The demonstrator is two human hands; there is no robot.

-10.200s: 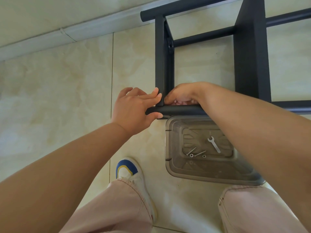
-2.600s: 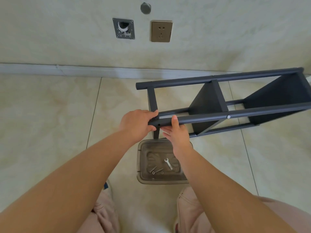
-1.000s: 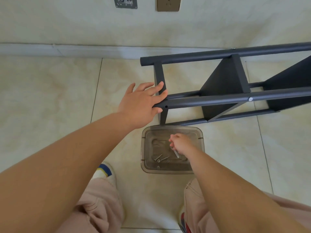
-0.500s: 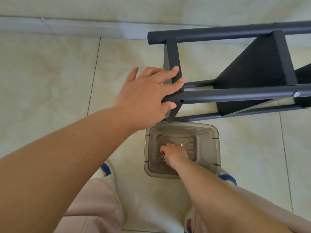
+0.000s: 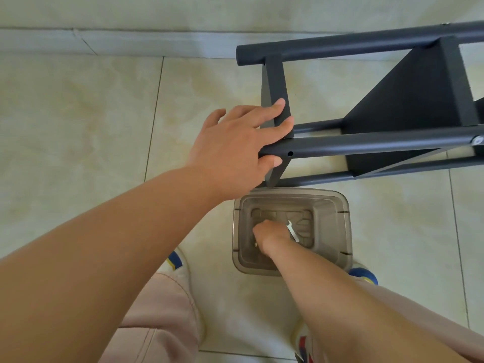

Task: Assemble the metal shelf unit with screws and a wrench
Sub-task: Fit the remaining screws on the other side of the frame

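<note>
Reaching deeper into the clear plastic bin (image 5: 340, 231) than half a second ago, the right hand (image 5: 272, 235) is now lying over the spot where the loose screws sat, while the view is dipping slightly toward the floor. Farther left, the left hand (image 5: 235, 150) is steadying the dark metal shelf unit (image 5: 379, 145), which is lying on its side on the pale floor tiles (image 5: 78, 127); its fingers are spreading over the end crosspiece and its thumb is hooking under the near rail, a light bracing grasp rather than a clench. Just right of that thumb, an empty screw hole (image 5: 290, 153) is facing the camera. Below it, the bin is sitting on the floor between the person's shoes (image 5: 362, 275), touching or nearly touching the frame's near edge. The right hand's fingers are curling downward at the bin's bottom; whether they are already pinching a screw cannot be told. A small silver wrench (image 5: 292, 230) is lying just right of that hand, its open end pointing far. The rails' long axis is running left to right, so the empty hole lies up and away from the right hand, closer to the left hand. No brand, label or writing is legible.
</note>
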